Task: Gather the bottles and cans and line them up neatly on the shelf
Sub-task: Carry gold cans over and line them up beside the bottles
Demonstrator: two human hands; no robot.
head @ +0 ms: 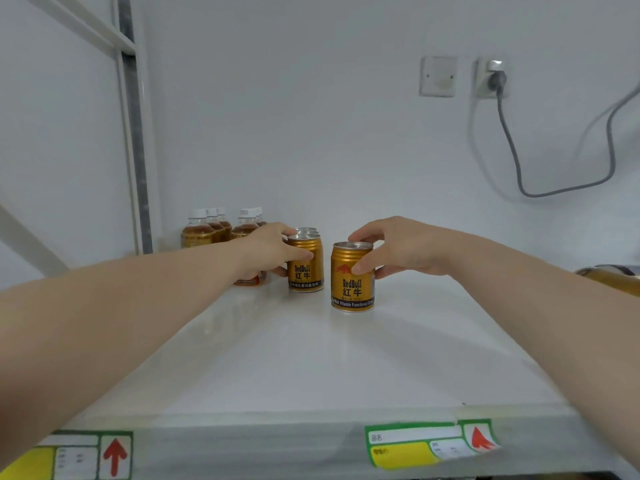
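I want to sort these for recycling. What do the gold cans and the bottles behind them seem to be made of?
Gold cans: probably metal, with a glossy printed body, a ribbed shoulder and a bare silver rim. Bottles: probably clear plastic, since the brown liquid shows through; their caps are white and matte.

I'm looking at a white shelf (311, 358), glossy, with price labels (426, 445) stuck on its front edge. On it stand tea bottles (197, 232) grouped at the back left, a row of gold cans (306, 265) beside them, and one gold can (352, 277) apart, nearer me.
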